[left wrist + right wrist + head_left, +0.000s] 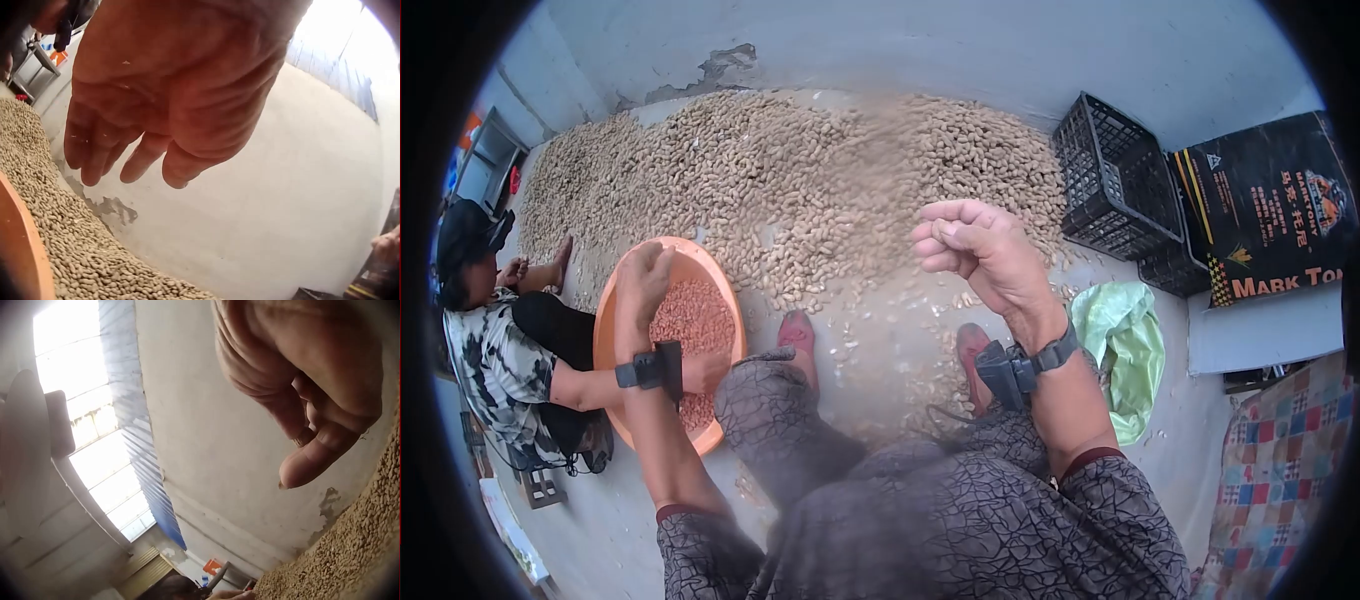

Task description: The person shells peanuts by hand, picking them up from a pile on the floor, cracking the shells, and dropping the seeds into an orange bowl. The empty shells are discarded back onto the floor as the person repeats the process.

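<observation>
My left hand (643,287) is over the orange basin (607,330), fingers pointing down and nothing visible in its grasp. Reddish shelled peanuts (693,318) lie in that basin. In the left wrist view the fingers (90,165) hang loosely in front of the wall. My right hand (980,245) is raised in front of the pile of unshelled peanuts (790,190), its fingers curled and the thumb close to them. In the right wrist view the fingertips (300,469) bend inward; I cannot tell whether a small peanut is between them.
Another person (500,370) sits at the left, one forearm (590,388) reaching into the basin beneath my left arm. Black crates (1115,175) and a printed carton (1265,205) stand at the right. A green sack (1128,350) lies near my right forearm. Loose shells dot the floor.
</observation>
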### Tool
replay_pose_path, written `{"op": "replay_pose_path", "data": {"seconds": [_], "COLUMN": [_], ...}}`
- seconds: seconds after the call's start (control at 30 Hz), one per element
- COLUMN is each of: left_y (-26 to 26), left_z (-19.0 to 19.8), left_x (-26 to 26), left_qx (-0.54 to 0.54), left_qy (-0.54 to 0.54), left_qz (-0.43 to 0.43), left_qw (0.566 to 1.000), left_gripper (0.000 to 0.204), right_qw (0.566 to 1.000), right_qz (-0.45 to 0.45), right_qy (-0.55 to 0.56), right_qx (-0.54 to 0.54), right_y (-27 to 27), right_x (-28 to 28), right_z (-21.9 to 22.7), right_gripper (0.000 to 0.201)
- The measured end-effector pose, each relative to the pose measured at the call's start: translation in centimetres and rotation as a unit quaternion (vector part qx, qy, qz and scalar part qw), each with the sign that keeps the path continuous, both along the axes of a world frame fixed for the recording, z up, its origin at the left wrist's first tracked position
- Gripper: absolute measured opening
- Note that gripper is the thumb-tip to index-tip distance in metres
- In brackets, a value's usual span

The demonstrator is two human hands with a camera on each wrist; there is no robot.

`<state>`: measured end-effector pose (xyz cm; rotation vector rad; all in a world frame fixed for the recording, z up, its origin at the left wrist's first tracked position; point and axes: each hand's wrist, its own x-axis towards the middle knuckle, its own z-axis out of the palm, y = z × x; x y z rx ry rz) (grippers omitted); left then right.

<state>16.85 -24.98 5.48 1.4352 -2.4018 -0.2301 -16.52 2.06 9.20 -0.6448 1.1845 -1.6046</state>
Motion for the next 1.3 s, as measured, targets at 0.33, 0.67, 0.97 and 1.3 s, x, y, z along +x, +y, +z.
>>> {"op": "replay_pose_path", "data": {"seconds": [0.33,0.67,0.97,1.3], "left_y": [14.5,17.6,17.8,18.8], "left_z": [9.2,4.7,2.6,3.3], "left_x": [-15.0,-21.0,-22.2,-21.8], "left_qx": [0.412,0.613,0.648,0.581], "left_qy": [0.363,0.495,0.585,0.592], "left_qz": [-0.217,-0.223,-0.234,-0.271], "left_qw": [0.807,0.574,0.429,0.488], "left_gripper": [0.028,0.025,0.028,0.027], "right_qw": [0.993,0.966,0.979,0.973], "right_qz": [-0.018,-0.13,-0.112,-0.059], "right_qy": [0.042,0.17,0.117,0.168], "right_qx": [-0.104,-0.142,-0.121,-0.148], "right_y": [0.3,0.7,0.1,-0.1], "right_x": [1.0,1.0,1.9,1.5], "right_z": [1.2,0.6,1.2,0.9], "right_gripper": [0.023,0.018,0.02,0.033]}}
